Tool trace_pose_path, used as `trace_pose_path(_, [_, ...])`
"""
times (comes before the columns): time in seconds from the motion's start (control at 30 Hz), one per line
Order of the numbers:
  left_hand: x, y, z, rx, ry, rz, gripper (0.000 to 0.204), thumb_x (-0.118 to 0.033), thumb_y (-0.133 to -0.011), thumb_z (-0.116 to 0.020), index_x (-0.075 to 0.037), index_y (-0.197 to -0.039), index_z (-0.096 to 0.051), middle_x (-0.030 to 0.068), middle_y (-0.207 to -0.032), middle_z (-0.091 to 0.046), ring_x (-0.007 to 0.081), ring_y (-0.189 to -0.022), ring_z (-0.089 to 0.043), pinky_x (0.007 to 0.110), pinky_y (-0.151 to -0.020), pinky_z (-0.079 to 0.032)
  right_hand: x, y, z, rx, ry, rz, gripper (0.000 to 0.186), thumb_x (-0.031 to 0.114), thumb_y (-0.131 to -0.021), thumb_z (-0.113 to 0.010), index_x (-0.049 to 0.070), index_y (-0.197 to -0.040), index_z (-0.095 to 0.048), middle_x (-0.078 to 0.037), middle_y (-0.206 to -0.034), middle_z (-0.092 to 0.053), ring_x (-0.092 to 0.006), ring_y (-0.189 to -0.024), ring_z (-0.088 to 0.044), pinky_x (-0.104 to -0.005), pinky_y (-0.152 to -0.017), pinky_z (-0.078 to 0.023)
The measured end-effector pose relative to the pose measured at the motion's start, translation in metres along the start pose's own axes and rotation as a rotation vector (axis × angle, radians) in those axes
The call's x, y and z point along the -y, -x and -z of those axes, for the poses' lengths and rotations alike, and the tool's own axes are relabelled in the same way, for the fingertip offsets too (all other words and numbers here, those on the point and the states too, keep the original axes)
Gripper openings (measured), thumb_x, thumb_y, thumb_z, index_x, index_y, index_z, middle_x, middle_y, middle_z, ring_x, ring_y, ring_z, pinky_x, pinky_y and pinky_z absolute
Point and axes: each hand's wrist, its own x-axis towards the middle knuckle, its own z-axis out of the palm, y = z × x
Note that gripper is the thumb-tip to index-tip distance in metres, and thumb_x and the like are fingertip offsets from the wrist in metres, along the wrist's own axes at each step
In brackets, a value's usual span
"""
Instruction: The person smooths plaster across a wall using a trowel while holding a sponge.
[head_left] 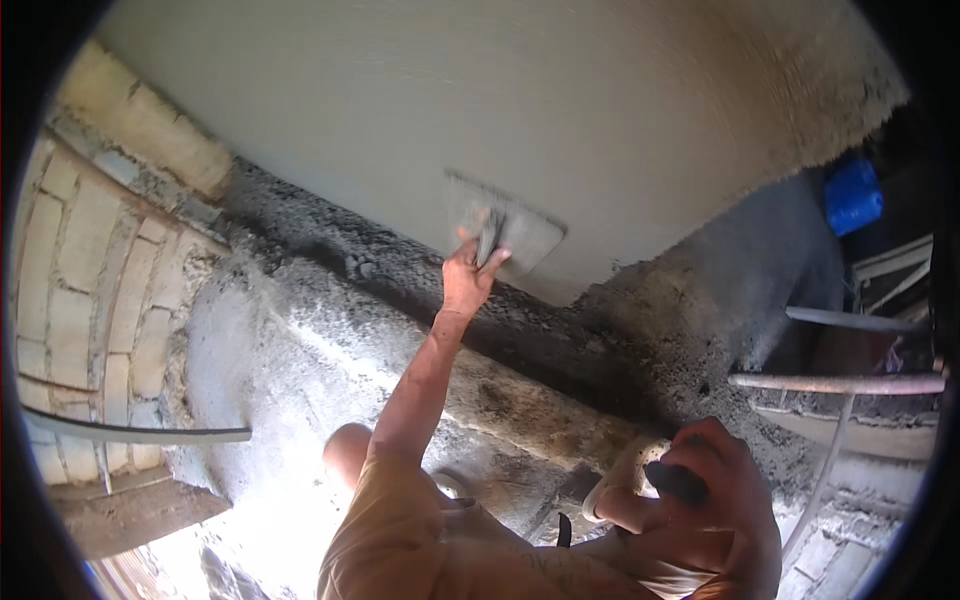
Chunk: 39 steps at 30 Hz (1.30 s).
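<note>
My left hand (468, 280) is closed around the handle of a rectangular plastering float (537, 238), my arm stretched out in front of me. The float's grey plate lies against smooth, wet-looking plaster (400, 130), near the lower edge of the coated surface. At the lower right my right arm is bent, and my right hand (712, 452) is held close to my body. A dark, rounded thing (678, 484) shows at that hand; its kind cannot be made out, and the fingers are partly hidden.
A rough concrete ledge (520, 395) runs below the plaster, with a dark, crumbly strip (330, 240) between. Block walling (85, 240) stands at left, beside a curved bar (140, 432). At right are a blue container (853, 197) and a horizontal pole (840, 383).
</note>
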Motion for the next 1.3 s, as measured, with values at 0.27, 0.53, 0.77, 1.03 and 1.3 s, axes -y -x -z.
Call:
trace_pose_path(0.27, [-0.077, -0.161, 0.233, -0.566, 0.204, -0.211, 0.050, -0.044, -0.084, -0.075, 0.004, -0.079, -0.067, 0.0063, -0.066, -0.064, 0.0126, -0.064, -0.061, 0.028, -0.060, -0.050, 0.014, -0.014, 0.005, -0.020, -0.011, -0.030, 0.038, 0.017, -0.062, -0.081, 0.014, -0.097, -0.066, -0.011, -0.099, -0.060, -0.0297, -0.074, -0.069, -0.0398, -0.059, -0.058])
trace_pose_path(0.53, [0.121, -0.138, 0.086, -0.273, 0.513, 0.073, 0.038, -0.037, -0.099, -0.059, 0.001, -0.098, -0.063, 0.0012, -0.080, -0.059, 0.0120, -0.073, -0.051, 0.029, -0.067, -0.045, 0.071, 0.009, 0.014, -0.123, 0.056, -0.422, 0.035, 0.019, -0.066, -0.085, 0.012, -0.095, -0.067, -0.010, -0.094, -0.062, -0.0313, -0.080, -0.068, -0.0398, -0.064, -0.057])
trace_pose_path(0.77, [-0.027, 0.014, -0.039, 0.052, 0.869, 0.163, 0.030, -0.027, -0.094, -0.068, 0.002, -0.089, -0.069, 0.0033, -0.081, -0.068, 0.0096, -0.076, -0.059, 0.026, -0.070, -0.049, 0.064, -0.010, -0.001, -0.087, -0.010, -0.143, 0.039, 0.016, -0.067, -0.079, 0.014, -0.104, -0.065, -0.011, -0.104, -0.060, -0.0311, -0.084, -0.068, -0.0397, -0.068, -0.059])
trace_pose_path(1.03, [-0.272, -0.042, 0.140, -0.010, 0.636, -0.186, 0.035, -0.033, -0.089, -0.072, 0.001, -0.089, -0.072, 0.0046, -0.079, -0.067, 0.0110, -0.078, -0.059, 0.028, -0.076, -0.047, 0.066, -0.026, 0.006, -0.119, -0.086, -0.062, 0.042, 0.015, -0.068, -0.078, 0.012, -0.107, -0.064, -0.013, -0.108, -0.058, -0.0333, -0.081, -0.068, -0.0407, -0.066, -0.059])
trace_pose_path(1.3, [-0.186, -0.212, 0.349, -0.219, 0.379, -0.095, 0.044, -0.046, -0.097, -0.053, -0.006, -0.087, -0.068, 0.0064, -0.079, -0.067, 0.0143, -0.061, -0.062, 0.025, -0.056, -0.046, 0.055, -0.029, 0.022, 0.013, -0.067, -0.097, 0.039, 0.017, -0.069, -0.078, 0.013, -0.105, -0.065, -0.011, -0.107, -0.058, -0.0317, -0.081, -0.068, -0.0402, -0.068, -0.059])
